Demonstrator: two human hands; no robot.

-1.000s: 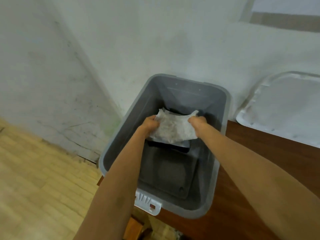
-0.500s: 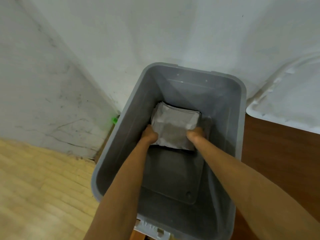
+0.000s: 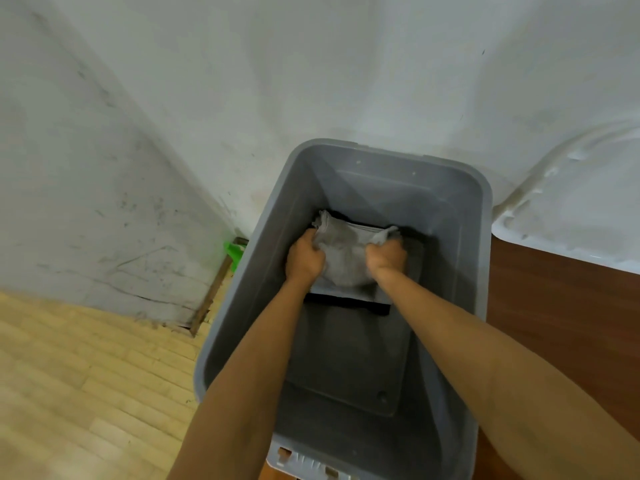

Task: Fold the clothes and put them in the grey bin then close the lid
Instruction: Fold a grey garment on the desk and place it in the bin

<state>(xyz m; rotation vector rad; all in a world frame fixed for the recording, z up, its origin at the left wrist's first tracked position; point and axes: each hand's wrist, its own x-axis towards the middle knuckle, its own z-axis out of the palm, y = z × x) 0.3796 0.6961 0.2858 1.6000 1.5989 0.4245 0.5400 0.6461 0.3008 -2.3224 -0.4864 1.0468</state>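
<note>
The grey bin (image 3: 481,244) stands open at the table's left end, against the white wall. Deep inside it lies a folded light grey cloth (image 3: 346,261) on top of a dark folded garment (image 3: 348,301). My left hand (image 3: 304,259) grips the cloth's left side with curled fingers. My right hand (image 3: 386,259) grips its right side the same way. Both forearms reach down into the bin. The white lid (image 3: 571,216) leans against the wall to the right of the bin.
The brown wooden table (image 3: 561,327) extends to the right of the bin. Light wooden floor (image 3: 86,382) lies below on the left. A small green object (image 3: 232,252) sits at the wall base beside the bin. The bin's white latch (image 3: 304,464) faces me.
My hands have gone deeper into the bin with the light cloth, which now rests on the dark garment. The fingers have bunched the cloth's sides. The view has tilted further down.
</note>
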